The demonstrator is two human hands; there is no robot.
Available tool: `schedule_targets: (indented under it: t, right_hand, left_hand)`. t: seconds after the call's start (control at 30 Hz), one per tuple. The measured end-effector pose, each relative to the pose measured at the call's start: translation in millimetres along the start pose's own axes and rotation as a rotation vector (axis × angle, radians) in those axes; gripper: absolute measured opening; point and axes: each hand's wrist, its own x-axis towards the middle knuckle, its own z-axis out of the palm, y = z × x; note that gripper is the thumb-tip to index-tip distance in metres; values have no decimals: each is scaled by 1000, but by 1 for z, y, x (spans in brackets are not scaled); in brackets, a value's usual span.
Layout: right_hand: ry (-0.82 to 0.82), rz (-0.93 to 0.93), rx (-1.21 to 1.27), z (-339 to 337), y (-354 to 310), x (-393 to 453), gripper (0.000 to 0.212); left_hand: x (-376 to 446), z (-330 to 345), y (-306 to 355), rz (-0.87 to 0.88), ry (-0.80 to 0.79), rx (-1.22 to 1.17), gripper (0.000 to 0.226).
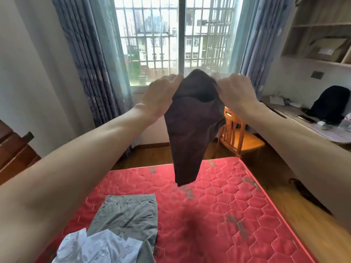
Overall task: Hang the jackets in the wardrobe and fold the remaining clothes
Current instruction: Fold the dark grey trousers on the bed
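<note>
A dark brown garment (pixel 191 130) hangs in the air above the red quilted mattress (pixel 228 215). My left hand (pixel 161 93) grips its upper left edge and my right hand (pixel 234 90) grips its upper right edge, both raised in front of the window. The cloth's lower end dangles just over the mattress. Folded grey trousers (pixel 127 215) lie flat on the mattress at the near left. A crumpled light blue shirt (pixel 98 247) overlaps their near end.
A wooden chair (pixel 241 137) stands past the mattress's far right corner. A desk (pixel 311 126) with a black backpack (pixel 330 105) runs along the right wall under shelves. Curtains flank the barred window. Dark wooden furniture (pixel 13 149) is at the left edge.
</note>
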Motion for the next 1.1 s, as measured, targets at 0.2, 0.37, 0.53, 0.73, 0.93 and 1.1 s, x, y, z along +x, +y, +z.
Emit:
schedule_targets:
  t: [0.2, 0.37, 0.53, 0.73, 0.93, 1.1]
  right_hand:
    - [-28, -27, 120, 32, -12, -141, 8]
    - [-253, -6, 277, 65, -57, -299, 33]
    - [-524, 6, 313, 91, -107, -454, 48]
    - [-815, 58, 422, 110, -157, -613, 53]
    - [-995, 51, 519, 100, -193, -710, 57]
    - [-1111, -56, 548, 92, -225, -788, 59]
  left_hand:
    - [-107, 65, 48, 71, -190, -173, 42]
    - [-254, 128, 117, -26, -438, -335, 44]
    - [-413, 180, 186, -62, -704, -445, 47]
    - [-532, 196, 240, -69, -961, -479, 48]
    - [-618, 200, 272, -74, -1215, -494, 44]
    - [-687, 204, 295, -47, -1364, -521, 29]
